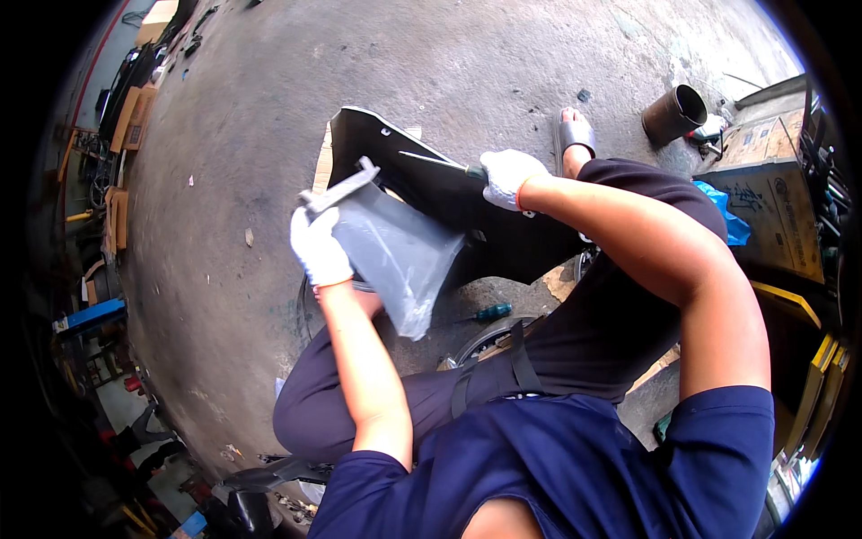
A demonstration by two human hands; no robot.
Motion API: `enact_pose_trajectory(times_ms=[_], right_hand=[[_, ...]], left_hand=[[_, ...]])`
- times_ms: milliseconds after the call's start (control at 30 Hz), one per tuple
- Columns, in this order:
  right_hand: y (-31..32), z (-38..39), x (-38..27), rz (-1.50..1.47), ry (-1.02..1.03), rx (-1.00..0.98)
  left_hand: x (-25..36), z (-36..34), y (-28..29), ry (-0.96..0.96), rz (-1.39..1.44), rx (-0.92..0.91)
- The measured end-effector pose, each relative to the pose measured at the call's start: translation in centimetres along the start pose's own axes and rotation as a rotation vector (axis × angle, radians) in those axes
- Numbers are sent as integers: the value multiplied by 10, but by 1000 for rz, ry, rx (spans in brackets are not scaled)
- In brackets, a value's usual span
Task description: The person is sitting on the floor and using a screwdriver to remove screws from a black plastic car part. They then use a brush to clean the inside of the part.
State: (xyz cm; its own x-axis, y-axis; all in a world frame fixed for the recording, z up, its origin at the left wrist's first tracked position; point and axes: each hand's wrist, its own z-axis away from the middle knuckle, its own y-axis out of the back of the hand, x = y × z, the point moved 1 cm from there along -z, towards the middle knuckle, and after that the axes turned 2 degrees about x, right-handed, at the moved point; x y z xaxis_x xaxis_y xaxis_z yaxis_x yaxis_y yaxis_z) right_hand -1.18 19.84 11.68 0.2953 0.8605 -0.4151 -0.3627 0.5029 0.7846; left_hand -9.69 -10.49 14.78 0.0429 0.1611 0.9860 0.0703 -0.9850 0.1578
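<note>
My left hand [321,247], in a white glove, is closed on the edge of a grey sheet-like piece [395,247] that looks partly see-through, with a narrow grey strip along its top. Below that piece lies a large black moulded panel [530,238], curved, with small holes near its edges. My right hand [512,178], also gloved in white, grips a screwdriver [440,161] with a dark green handle; its long thin metal shaft points left over the panel. The tip touches nothing that I can make out. Between my legs a second screwdriver [492,312] with a teal handle rests on the floor.
A rusty metal can [673,115] stands at the far right, near a large cardboard box [768,198] and a blue plastic bag [724,213]. Along the left are cardboard boxes [133,119] and assorted parts. My sandalled foot [575,137] is beside the panel on the concrete floor [233,180].
</note>
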Motion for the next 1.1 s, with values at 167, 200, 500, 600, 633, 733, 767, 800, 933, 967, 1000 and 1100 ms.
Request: enact_pose_trajectory(times_ms=[167, 200, 500, 600, 633, 733, 767, 800, 933, 967, 1000, 1100], right_hand=[[-5, -8, 13, 31, 10, -15], [-2, -6, 9, 41, 22, -23], [52, 5, -34, -751, 37, -113], [72, 29, -57, -1018, 235, -214], [72, 40, -66, -1283, 263, -312], [77, 36, -61, -1061, 384, -194], [83, 36, -57, -1083, 370, -162], [86, 35, -57, -1110, 359, -142], [101, 29, -53, -1426, 334, -81], [107, 32, -53, -1569, 304, -87], [112, 26, -47, -1442, 318, 2], [134, 30, -39, -1363, 221, 150]], left_hand=[[51, -28, 57, 22, 205, 77], [62, -30, 66, 26, 198, 118], [88, -38, 108, 153, 489, 139], [76, -20, 92, 224, 672, -2], [74, -13, 84, 265, 750, -79], [67, -8, 75, 345, 653, -16], [58, -10, 73, 368, 680, -47], [55, -6, 65, 306, 641, 7], [40, 1, 61, 326, 904, -222], [40, 1, 53, 319, 913, -276], [40, -1, 42, 362, 712, -6], [50, -8, 23, 210, 444, 112]])
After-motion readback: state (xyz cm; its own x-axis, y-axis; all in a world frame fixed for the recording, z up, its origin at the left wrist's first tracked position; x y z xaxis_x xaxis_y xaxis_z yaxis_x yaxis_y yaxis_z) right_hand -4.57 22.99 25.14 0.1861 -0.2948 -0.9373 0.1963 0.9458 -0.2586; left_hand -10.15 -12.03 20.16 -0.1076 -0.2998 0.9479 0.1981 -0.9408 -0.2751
